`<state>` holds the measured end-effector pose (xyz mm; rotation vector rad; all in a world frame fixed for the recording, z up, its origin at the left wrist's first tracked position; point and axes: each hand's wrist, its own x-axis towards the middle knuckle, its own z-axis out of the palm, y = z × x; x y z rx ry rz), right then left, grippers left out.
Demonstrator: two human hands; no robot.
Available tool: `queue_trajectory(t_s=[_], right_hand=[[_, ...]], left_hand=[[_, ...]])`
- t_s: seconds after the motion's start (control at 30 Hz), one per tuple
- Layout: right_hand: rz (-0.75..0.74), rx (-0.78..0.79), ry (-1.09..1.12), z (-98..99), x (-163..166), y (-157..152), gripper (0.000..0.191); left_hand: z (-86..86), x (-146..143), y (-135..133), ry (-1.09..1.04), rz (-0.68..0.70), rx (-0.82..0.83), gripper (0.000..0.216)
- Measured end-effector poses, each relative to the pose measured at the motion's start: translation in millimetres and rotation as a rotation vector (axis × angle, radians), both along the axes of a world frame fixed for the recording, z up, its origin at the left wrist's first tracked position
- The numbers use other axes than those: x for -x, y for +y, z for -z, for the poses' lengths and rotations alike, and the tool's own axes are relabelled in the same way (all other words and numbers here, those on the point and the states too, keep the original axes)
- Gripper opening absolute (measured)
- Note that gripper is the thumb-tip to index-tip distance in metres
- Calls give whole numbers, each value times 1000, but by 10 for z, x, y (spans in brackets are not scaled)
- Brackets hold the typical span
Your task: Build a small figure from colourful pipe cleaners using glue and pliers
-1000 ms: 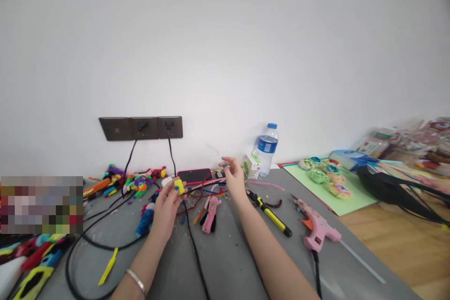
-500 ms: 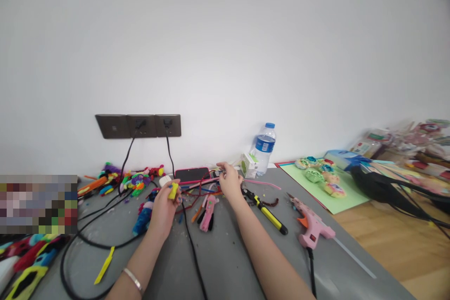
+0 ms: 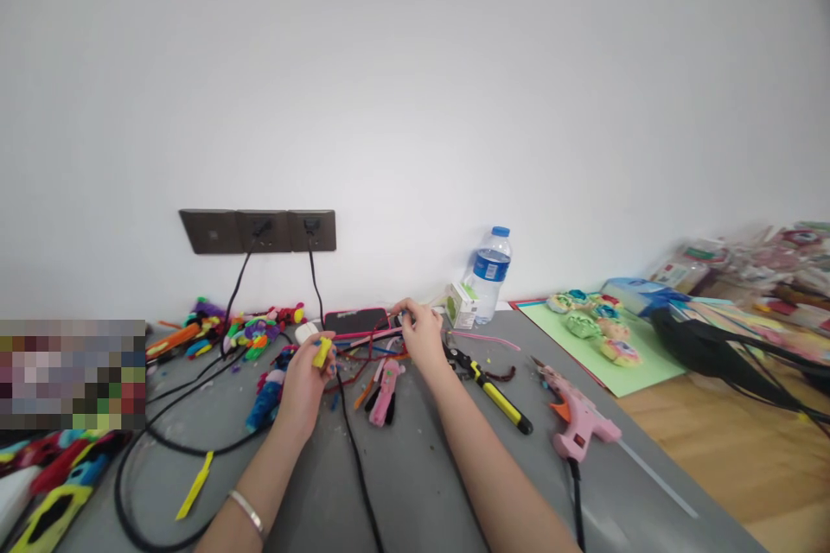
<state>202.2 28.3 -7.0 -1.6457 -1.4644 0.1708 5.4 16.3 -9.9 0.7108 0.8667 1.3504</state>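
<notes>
Head view shows your left hand (image 3: 303, 382) closed on a small yellow fuzzy roll (image 3: 321, 352), pinched between thumb and fingers just above the grey table (image 3: 421, 484). Your right hand (image 3: 423, 333) is further back, with fingers curled down on thin coloured stems (image 3: 369, 347) beside a flat phone (image 3: 356, 320) with a pink edge; I cannot tell if it grips anything. A smooth black cable (image 3: 355, 458) runs between your arms. A pink plastic glue gun (image 3: 579, 427) lies at the right.
</notes>
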Motion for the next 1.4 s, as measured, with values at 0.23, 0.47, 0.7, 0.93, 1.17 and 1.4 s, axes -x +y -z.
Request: queue_trajectory(t_s=[0.23, 0.47, 0.7, 0.93, 1.17, 1.4], right_hand=[[3, 101, -215, 41, 49, -34, 31], [-171, 166, -242, 90, 63, -1, 30], [-33, 270, -333, 75, 68, -45, 29], [37, 301, -312, 42, 54, -50, 28], [-71, 289, -257, 114, 8, -10, 29], [-129, 259, -250, 158, 4, 13, 29]], left_hand=[[-31, -10, -13, 18, -10, 27, 32], [-30, -12, -16, 32, -10, 25, 31], [16, -6, -3, 38, 1, 20, 33], [45, -4, 2, 49, 4, 12, 33], [23, -10, -8, 53, 6, 22, 33], [10, -10, -16, 55, 6, 20, 34]])
